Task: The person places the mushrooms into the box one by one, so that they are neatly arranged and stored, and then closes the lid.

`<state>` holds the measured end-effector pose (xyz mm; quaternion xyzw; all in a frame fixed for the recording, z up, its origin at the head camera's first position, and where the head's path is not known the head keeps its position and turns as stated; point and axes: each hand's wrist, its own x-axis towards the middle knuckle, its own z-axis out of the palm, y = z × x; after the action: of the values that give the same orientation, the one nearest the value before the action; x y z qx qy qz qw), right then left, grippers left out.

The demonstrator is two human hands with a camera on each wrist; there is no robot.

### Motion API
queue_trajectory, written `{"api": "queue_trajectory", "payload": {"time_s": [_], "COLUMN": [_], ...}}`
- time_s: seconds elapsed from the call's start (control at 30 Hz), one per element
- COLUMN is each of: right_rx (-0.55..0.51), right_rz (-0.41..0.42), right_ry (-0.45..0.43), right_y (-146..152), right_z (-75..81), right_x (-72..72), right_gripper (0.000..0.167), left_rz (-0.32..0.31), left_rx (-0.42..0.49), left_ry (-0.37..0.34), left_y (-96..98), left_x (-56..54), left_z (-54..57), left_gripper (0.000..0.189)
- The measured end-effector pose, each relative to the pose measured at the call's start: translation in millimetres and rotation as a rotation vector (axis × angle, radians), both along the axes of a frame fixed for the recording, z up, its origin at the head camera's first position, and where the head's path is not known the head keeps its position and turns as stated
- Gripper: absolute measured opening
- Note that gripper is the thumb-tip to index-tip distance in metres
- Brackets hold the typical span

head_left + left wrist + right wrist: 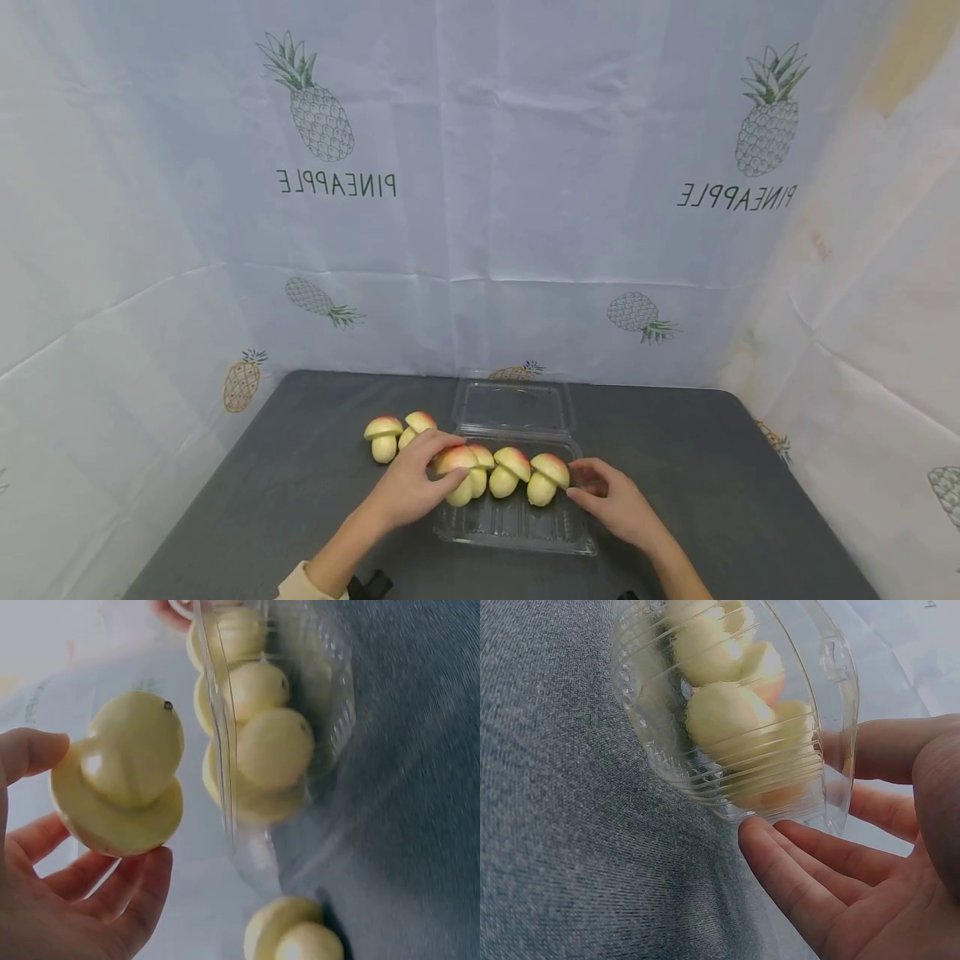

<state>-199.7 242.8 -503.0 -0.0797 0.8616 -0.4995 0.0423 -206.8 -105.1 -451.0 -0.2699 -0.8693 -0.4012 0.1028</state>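
Low in the centre of the head view, a clear plastic clamshell box point(517, 525) lies on a dark grey table point(720, 467), its lid point(513, 406) folded open toward the back wall. A row of mushroom-shaped toys with red-tinged cream caps stands along the box's far edge.

The left hand point(411, 487) comes in from the lower left and holds the leftmost mushroom toy point(457, 471) of that row, fingers curled over its cap. In the left wrist view this toy point(120, 776) fills the left half of the frame, pinched between the thumb at the upper left and the fingers point(112, 881) beneath the cap rim, stem side toward the camera. It sits just outside the box wall point(225, 772), with other toys stacked inside on the right.

The right hand point(615, 500) rests at the right end of the box, in the lower centre-right of the head view. Its fingers point(795, 877) lie nearly straight against the box's curved wall point(705, 780) in the right wrist view, touching the plastic, with the thumb at the right edge; it grips nothing.

2 more toys point(397, 432) stand on the table just left of the lid. Behind the table hangs a pale sheet point(480, 167) printed with pineapples.
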Motion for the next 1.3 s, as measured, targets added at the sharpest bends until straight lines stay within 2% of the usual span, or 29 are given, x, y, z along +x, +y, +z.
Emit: {"api": "queue_trajectory", "payload": {"time_s": [0.23, 0.6, 0.83, 1.0, 1.3], "right_rx": [0.005, -0.008, -0.006, -0.011, -0.012], "right_rz": [0.000, 0.007, 0.011, 0.014, 0.028], "right_ry": [0.006, -0.004, 0.001, 0.001, 0.011], "right_y": [0.0, -1.0, 0.5, 0.1, 0.5], "right_z": [-0.4, 1.3, 2.4, 2.6, 2.6], "right_x": [-0.1, 0.0, 0.7, 0.7, 0.5], "right_gripper": [0.046, 0.046, 0.047, 0.046, 0.045], "left_rz": [-0.062, -0.116, -0.127, -0.159, -0.190], "left_rx": [0.016, -0.021, -0.056, -0.065, -0.118], "left_ry": [-0.075, -0.064, -0.069, -0.068, -0.069], "left_y": [17.2, 39.0, 53.7, 61.4, 76.0], "left_x": [1.6, 1.2, 4.9, 7.5, 8.1], "left_z": [-1.8, -9.1, -16.5, -20.2, -26.5], "left_gripper": [0.036, 0.041, 0.041, 0.040, 0.041]}}
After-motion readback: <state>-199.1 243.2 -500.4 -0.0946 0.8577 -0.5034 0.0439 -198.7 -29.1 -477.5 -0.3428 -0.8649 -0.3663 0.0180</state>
